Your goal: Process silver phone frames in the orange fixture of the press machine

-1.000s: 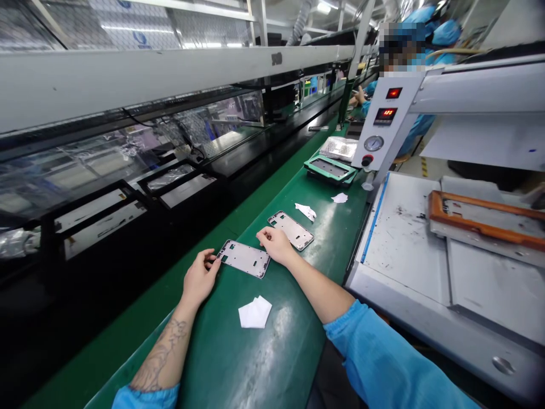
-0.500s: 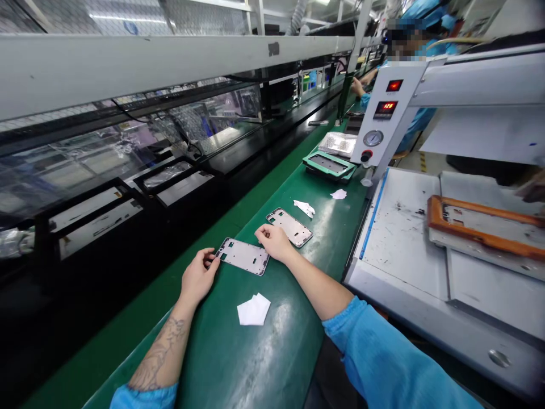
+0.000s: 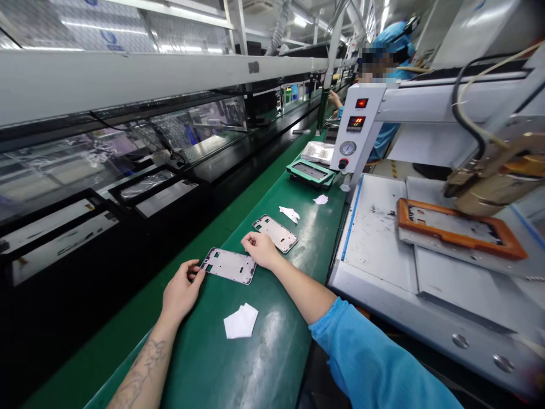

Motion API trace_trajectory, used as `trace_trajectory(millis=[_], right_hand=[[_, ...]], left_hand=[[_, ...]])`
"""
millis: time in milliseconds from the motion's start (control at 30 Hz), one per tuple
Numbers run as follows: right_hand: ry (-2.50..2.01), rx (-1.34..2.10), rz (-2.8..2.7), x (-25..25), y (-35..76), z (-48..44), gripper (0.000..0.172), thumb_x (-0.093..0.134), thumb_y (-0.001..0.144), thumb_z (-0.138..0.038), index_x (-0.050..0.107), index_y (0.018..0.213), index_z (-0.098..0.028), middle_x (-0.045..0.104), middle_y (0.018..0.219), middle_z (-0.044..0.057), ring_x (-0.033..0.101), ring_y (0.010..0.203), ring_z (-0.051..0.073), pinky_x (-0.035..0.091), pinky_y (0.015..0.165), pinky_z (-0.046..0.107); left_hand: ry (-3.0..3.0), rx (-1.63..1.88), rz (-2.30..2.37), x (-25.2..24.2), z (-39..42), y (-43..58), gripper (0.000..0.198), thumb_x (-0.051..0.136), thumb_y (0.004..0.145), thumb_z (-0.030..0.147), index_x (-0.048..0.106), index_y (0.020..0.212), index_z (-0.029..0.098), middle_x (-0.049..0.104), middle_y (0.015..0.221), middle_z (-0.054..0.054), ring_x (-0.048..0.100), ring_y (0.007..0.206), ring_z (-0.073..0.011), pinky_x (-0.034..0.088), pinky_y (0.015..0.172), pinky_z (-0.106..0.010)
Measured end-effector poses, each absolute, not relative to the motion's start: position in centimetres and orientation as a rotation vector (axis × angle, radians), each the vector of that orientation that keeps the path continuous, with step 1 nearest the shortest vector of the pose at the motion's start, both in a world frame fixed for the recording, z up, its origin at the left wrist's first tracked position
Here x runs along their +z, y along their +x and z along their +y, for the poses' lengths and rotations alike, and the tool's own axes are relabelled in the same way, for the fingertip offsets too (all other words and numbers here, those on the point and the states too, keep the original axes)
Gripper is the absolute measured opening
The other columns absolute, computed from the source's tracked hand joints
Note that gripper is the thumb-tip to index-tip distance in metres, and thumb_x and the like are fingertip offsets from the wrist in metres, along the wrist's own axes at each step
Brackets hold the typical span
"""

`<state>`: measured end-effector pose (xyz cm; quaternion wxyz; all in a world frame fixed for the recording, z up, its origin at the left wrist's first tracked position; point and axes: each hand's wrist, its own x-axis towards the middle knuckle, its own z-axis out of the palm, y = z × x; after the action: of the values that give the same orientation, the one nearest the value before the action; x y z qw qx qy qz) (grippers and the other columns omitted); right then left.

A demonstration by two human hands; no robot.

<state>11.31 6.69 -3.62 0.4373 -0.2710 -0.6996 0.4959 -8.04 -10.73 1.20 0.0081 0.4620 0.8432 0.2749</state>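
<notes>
A thin pale phone frame (image 3: 230,266) with cutouts lies flat on the green work surface. My left hand (image 3: 182,287) has its thumb and fingertips closed at the frame's left end. Over the frame's upper right corner is my right hand (image 3: 259,249), its thumb and fingers pinched together. Whatever it may hold is too small to make out. A second phone frame (image 3: 279,234) lies just beyond that hand. Nearer to me is a folded white cloth or paper piece (image 3: 240,321).
Crumpled white scraps (image 3: 289,214) and a green-rimmed tray (image 3: 313,170) lie farther along. On the right stands a press machine (image 3: 360,136) with an orange fixture (image 3: 462,230) on its bed. Dark trays with panels (image 3: 63,247) are at left. A co-worker (image 3: 389,51) is beyond the machine.
The view has swung to the right, so the bench things appear shifted left and more of the press shows. Both hands keep nearly the same place at the phone frame.
</notes>
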Motion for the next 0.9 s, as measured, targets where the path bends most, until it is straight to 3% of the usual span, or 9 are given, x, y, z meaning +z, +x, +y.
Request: trace_trajectory(millis=[700, 900], right_hand=[[-0.674, 1.198, -1.754, -4.13, 11.02, 6.81, 0.016, 0.058, 0.090, -0.028, 0.067, 0.079, -0.020, 0.068, 0.070, -0.004, 0.061, 0.065, 0.011, 0.044, 0.062, 0.021], [-0.655, 1.173, -1.806, -4.26, 10.82, 6.63, 0.007, 0.066, 0.085, -0.027, 0.070, 0.083, -0.022, 0.068, 0.073, -0.005, 0.061, 0.067, 0.010, 0.044, 0.064, 0.021]], left_hand=[[1.409, 0.797, 2.646, 1.31, -10.57, -8.35, 0.058, 0.049, 0.080, 0.063, 0.057, 0.123, 0.026, 0.071, 0.112, -0.004, 0.066, 0.089, -0.0246, 0.049, 0.077, -0.037], [1.430, 0.821, 2.649, 1.21, -10.52, -8.48, 0.057, 0.050, 0.080, 0.064, 0.057, 0.123, 0.027, 0.071, 0.114, -0.004, 0.066, 0.093, -0.0256, 0.049, 0.080, -0.038]])
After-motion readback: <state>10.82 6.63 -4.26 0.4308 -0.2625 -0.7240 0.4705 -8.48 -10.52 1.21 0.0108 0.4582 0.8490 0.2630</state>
